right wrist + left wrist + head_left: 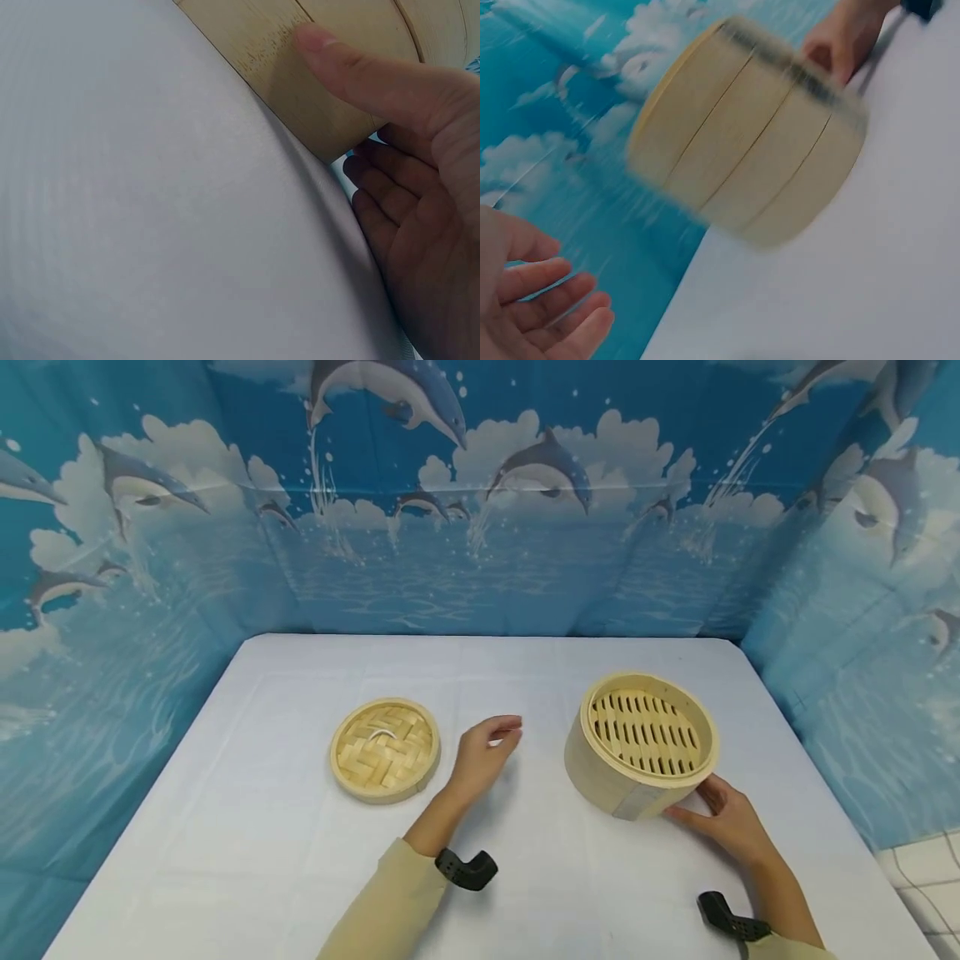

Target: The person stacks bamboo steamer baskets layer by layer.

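A round bamboo steamer basket (633, 777) with a slatted top tray stands on the right part of the table. My right hand (723, 818) holds its lower near-right side. In the right wrist view, the right thumb (349, 71) lies on the bamboo wall, with the other fingers bent around the bottom edge, partly hidden. My left hand (483, 756) is over the table between the steamer and a woven bamboo lid (385, 752). Nothing is in it, and its fingers (551, 300) are loosely bent in the left wrist view. The lid has a small pale handle.
A white cloth covers the table (247, 827). Blue dolphin-printed curtains (480, 577) hang behind it and along both sides. Pale floor tiles (926, 877) show at the lower right. Black bands (467, 870) sit on both wrists.
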Tool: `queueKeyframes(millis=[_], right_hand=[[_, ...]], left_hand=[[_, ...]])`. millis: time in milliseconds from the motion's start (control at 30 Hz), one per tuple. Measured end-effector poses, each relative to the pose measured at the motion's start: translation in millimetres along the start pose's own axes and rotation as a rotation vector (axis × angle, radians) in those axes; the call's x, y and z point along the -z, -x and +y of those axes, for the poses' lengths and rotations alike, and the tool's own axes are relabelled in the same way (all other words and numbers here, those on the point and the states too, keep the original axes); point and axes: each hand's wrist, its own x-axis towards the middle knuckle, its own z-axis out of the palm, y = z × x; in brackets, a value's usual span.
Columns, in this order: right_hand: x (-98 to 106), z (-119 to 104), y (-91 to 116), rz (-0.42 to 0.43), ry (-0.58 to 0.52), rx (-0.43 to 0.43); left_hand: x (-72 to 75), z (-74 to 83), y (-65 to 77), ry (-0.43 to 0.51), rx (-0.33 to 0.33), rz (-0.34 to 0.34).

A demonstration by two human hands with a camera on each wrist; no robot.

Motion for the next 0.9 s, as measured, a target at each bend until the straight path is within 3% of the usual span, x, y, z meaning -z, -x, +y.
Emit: queueKeyframes(millis=[100,200,300,400,500,567,900], right_hand=[[0,2,2,0.001,-0.002,-0.005],[0,3,2,-0.001,0.002,-0.009],[-1,3,1,0.0,0.014,-0.016],[-2,2,1,0.003,0.028,-0.027],[1,2,4,0.007,0.03,-0.027],[1,3,6,0.009,0.017,-0.026],[2,-2,5,0.006,-0.004,-0.037]], left_hand=[[41.5,-13.3,2.8,-0.139,-0.092,0.082],[85.0,-25.2,4.2,-0.36,-0.127,0.146],[122.5,-38.1,5.8,-0.588,-0.089,0.156],[148.3,-51.2,10.2,-0.739,-0.013,0.098],[155.7,-63.8,14.8,-0.785,0.041,0.023],[155.2,-71.5,16.9,-0.789,0.033,0.01],[153.2,-84.6,19.8,-0.793,-0.194,0.09]])
